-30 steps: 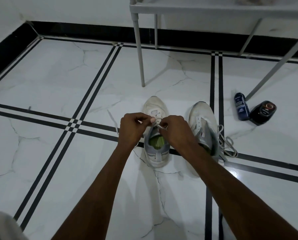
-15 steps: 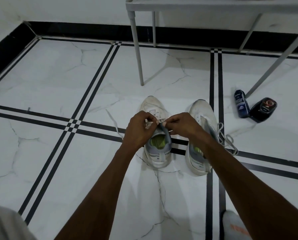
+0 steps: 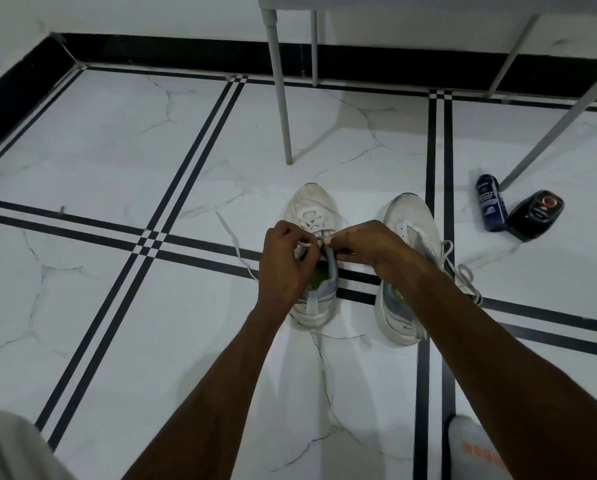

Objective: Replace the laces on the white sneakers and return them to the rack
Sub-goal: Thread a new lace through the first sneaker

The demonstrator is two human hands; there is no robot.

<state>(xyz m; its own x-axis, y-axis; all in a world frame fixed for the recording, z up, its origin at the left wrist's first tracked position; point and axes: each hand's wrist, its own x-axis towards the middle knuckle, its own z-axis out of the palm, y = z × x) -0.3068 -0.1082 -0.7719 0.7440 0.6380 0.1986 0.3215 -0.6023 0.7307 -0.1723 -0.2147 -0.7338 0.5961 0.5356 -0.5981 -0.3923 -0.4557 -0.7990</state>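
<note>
Two white sneakers stand side by side on the marble floor, toes pointing away from me. Over the left sneaker my left hand and my right hand meet at the tongue, each pinching the white lace, whose loose end trails off to the left across the floor. The upper eyelets are hidden by my fingers. The right sneaker stands untouched, partly behind my right forearm, its own lace lying loose beside it on the right.
The white rack stands on thin legs just beyond the shoes, against the black skirting. A blue bottle and a black bottle lie on the floor at the right. My socked foot shows at the bottom right.
My hands have stayed on the left sneaker's lace, and the right forearm has shifted off the right sneaker. The view has tipped down a little, bringing my foot into sight.
</note>
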